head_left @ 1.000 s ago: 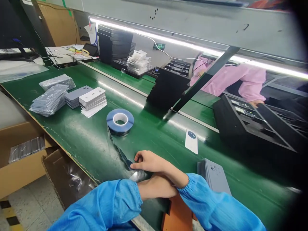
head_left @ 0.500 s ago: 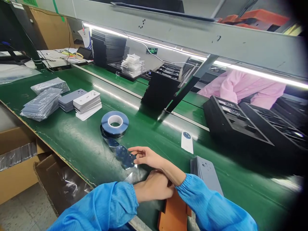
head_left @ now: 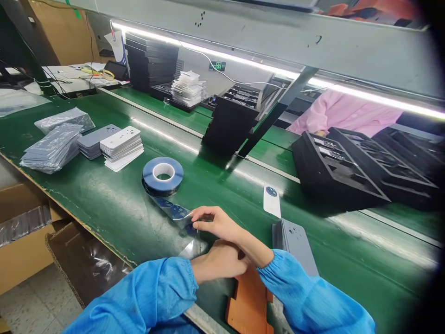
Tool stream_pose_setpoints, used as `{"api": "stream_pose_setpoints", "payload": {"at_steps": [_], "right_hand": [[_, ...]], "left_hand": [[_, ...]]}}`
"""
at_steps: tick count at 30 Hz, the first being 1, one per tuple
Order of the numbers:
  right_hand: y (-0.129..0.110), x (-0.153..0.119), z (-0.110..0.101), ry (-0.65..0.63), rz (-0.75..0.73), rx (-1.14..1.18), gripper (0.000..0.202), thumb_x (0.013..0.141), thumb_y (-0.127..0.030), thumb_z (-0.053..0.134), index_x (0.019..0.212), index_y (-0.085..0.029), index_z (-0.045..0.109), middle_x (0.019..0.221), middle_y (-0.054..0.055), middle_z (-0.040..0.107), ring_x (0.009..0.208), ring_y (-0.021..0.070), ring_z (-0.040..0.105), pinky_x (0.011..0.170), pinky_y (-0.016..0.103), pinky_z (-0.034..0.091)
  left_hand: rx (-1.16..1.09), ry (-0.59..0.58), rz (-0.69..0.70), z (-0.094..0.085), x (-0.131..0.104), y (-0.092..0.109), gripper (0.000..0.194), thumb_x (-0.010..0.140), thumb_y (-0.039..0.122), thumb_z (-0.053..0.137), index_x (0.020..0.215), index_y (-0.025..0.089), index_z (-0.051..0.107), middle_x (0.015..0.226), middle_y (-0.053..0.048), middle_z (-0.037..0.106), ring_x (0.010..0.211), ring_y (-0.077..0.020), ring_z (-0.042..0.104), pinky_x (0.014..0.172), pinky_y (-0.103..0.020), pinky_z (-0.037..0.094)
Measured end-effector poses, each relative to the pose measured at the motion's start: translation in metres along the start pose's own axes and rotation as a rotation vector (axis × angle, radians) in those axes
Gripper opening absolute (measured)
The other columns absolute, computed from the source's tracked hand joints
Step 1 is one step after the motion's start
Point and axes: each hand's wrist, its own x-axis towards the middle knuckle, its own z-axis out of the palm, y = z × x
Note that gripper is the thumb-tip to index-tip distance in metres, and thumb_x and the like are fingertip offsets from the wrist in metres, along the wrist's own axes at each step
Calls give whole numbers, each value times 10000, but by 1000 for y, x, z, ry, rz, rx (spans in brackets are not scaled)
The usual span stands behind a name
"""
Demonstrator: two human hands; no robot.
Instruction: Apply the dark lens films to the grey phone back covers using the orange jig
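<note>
A roll of blue film (head_left: 162, 175) lies flat, and its clear strip (head_left: 173, 208) with dark blue cutout stickers runs toward me. My right hand (head_left: 219, 225) pinches at the strip's near end, thumb and forefinger close together. Crossed beneath my right wrist is my left hand (head_left: 222, 262), curled at the far end of an orange fixture (head_left: 248, 304); its fingertips are hidden, and I cannot make out what they hold. Beside my right forearm sits a stack of grey phone-shaped cards (head_left: 295, 243). Beyond it lies a white card (head_left: 271, 202) with a blue sticker.
White cards (head_left: 121, 143), grey cards (head_left: 98, 141) and plastic-wrapped stacks (head_left: 54, 147) stand on the green table at left. Black trays (head_left: 333, 174) are at right, near a person in pink (head_left: 344, 113). An open carton (head_left: 83, 260) sits below the table edge.
My right hand has shifted slightly up along the strip, and the strip's near end looks lifted and bent. My left hand stays by the orange fixture. The camera view has moved slightly.
</note>
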Motion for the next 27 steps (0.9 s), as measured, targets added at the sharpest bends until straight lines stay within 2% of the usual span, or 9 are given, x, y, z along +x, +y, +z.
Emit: {"api": "stream_pose_setpoints", "payload": {"at_steps": [4, 7, 10, 12, 14, 16, 19, 23, 27], "right_hand": [[-5, -31, -20, 161, -25, -7, 328, 798, -506, 788, 749, -193, 704, 1331, 107, 652, 1123, 265, 655, 1000, 428, 482], [-7, -65, -41, 250, -56, 39, 287, 802, -460, 801, 767, -199, 686, 1374, 101, 620, 1196, 276, 625, 1010, 431, 485], [-6, -104, -61, 270, -31, 79, 256, 808, -431, 801, 807, -202, 685, 1342, 98, 626, 1131, 261, 655, 980, 424, 519], [0, -126, -69, 253, 1, 80, 245, 814, -423, 794, 832, -200, 693, 1262, 89, 651, 1044, 233, 677, 954, 403, 536], [8, -143, -74, 250, 36, 67, 230, 817, -405, 788, 836, -193, 702, 1170, 79, 669, 969, 204, 684, 909, 368, 552], [18, -155, -74, 270, 59, 83, 207, 806, -371, 790, 842, -187, 701, 1080, 69, 686, 931, 189, 685, 878, 344, 557], [32, -166, -71, 314, 70, 132, 197, 794, -321, 778, 906, -184, 693, 1005, 63, 714, 917, 192, 699, 865, 345, 564], [44, -178, -64, 470, 154, 18, 413, 803, -287, 749, 1196, -199, 659, 882, 34, 735, 785, 180, 706, 744, 331, 587], [46, -190, -55, 677, 212, -101, 361, 801, -345, 764, 1125, -193, 721, 819, 41, 756, 703, 179, 704, 680, 320, 599]], "left_hand": [[-158, 39, -95, 3, 7, -6, 189, 803, 285, 633, 940, 168, 692, 932, -107, 750, 906, -282, 685, 781, -356, 537], [-309, 33, -175, 1, 17, -12, 266, 861, 412, 583, 890, 158, 655, 795, -94, 722, 715, -220, 676, 610, -302, 511], [-480, -15, -248, -6, 25, -12, 525, 912, 620, 398, 876, 145, 619, 700, -80, 684, 537, -164, 626, 457, -248, 425], [-579, -69, -280, -12, 28, -8, 703, 877, 758, 276, 875, 138, 609, 694, -87, 678, 517, -163, 640, 427, -235, 415], [-655, -115, -289, -17, 28, -2, 796, 820, 842, 274, 882, 130, 622, 714, -99, 691, 546, -177, 676, 440, -239, 446], [-688, -136, -280, -18, 25, 4, 741, 765, 831, 474, 882, 121, 649, 722, -97, 707, 575, -181, 698, 473, -235, 469], [-652, -129, -266, -13, 20, 9, 549, 682, 643, 762, 816, 119, 670, 680, -76, 715, 579, -169, 697, 507, -221, 472], [-545, -101, -280, -6, 17, 8, 406, 723, 517, 791, 776, 129, 682, 589, -45, 694, 495, -123, 625, 458, -195, 401], [-481, -92, -292, -5, 19, 8, 380, 731, 493, 786, 777, 131, 681, 531, -14, 653, 432, -89, 545, 423, -183, 345]]}}
